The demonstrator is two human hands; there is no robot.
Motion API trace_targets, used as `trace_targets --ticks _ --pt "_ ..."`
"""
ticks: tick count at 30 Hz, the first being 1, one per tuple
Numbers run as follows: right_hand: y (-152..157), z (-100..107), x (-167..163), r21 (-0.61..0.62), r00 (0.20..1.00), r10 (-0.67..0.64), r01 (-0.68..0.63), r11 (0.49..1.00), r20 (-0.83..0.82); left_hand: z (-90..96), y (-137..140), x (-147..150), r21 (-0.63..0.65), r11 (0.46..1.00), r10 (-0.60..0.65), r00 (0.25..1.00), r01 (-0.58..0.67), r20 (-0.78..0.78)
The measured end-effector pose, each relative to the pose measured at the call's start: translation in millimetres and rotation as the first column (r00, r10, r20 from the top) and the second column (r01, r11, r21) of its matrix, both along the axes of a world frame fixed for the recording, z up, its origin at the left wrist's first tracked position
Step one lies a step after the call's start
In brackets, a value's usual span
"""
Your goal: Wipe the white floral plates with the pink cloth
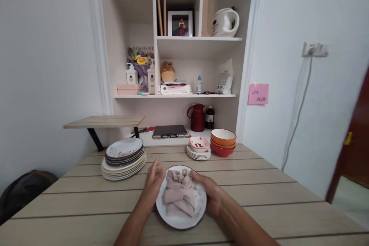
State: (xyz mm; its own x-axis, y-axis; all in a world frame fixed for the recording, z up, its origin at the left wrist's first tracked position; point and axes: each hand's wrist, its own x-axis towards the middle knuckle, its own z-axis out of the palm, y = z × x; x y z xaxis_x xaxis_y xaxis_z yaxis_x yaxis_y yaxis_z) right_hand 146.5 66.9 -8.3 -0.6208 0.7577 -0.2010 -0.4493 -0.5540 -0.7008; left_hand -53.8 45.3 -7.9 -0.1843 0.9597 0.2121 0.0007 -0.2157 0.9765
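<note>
Left of the plate: one stack of plates (123, 159), count unclear. Left hand (154, 182), fingers loosely spread, steadies the rim of one white plate (184, 221) on the tabletop (273, 200). One pink cloth (178, 196) lies bunched on that plate; right hand (209, 192) presses its edge. Wiping seems underway; next calls for rubbing the cloth around the plate. Behind the plate: small dishes (198, 150), three bowls (222, 142).
</note>
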Motion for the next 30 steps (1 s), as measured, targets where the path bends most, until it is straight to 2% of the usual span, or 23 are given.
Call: trace_targets --ticks 2,4,6,9,12,15,18,20,22,26,30 --pt "3.7 -1.8 -2.3 -0.032 0.996 -0.090 0.090 0.995 0.004 -5.5 5.6 -2.3 0.191 0.977 0.149 0.947 -0.096 -0.283" --pt "6.9 -3.1 -4.2 -0.067 0.984 -0.178 0.179 0.982 0.010 -9.2 7.6 0.0 0.343 0.936 0.252 0.840 -0.084 -0.481" --pt "9.2 -3.8 -5.4 -0.087 0.970 -0.245 0.243 0.966 -0.004 -9.6 5.5 7.0 0.445 0.894 0.348 0.709 -0.054 -0.613" --pt "11.2 -4.1 -6.7 -0.077 0.939 -0.342 0.339 0.938 -0.032 -5.5 -1.0 19.9 0.570 0.821 0.505 0.506 -0.030 -0.699" --pt "12.5 -3.3 -7.8 -0.092 0.899 -0.437 0.435 0.896 -0.011 -2.1 -3.6 26.0 0.667 0.743 0.634 0.380 -0.057 -0.673" --pt "12.9 -1.8 -8.7 -0.085 0.875 -0.484 0.482 0.872 0.001 -2.9 -0.3 23.6 0.685 0.726 0.658 0.352 -0.060 -0.666" --pt "11.2 -1.1 -10.5 -0.006 0.863 -0.505 0.506 0.863 0.010 -3.8 2.6 21.2 0.689 0.724 0.654 0.334 -0.019 -0.679" --pt "8.6 -1.1 -12.6 0.048 0.866 -0.500 0.500 0.865 0.009 -3.2 2.1 22.8 0.695 0.719 0.662 0.305 -0.003 -0.685" --pt "5.0 -0.8 -15.2 0.053 0.876 -0.482 0.482 0.875 -0.009 -2.8 0.9 26.0 0.687 0.727 0.659 0.283 0.001 -0.697" --pt "-2.5 0.7 -20.9 0.000 0.891 -0.449 0.450 0.893 -0.060 -8.3 3.5 29.1 0.600 0.800 0.561 0.321 0.026 -0.763" --pt "-6.1 1.4 -26.0 -0.015 0.901 -0.425 0.425 0.905 -0.081 -18.9 11.2 25.2 0.425 0.893 0.329 0.431 0.147 -0.840"
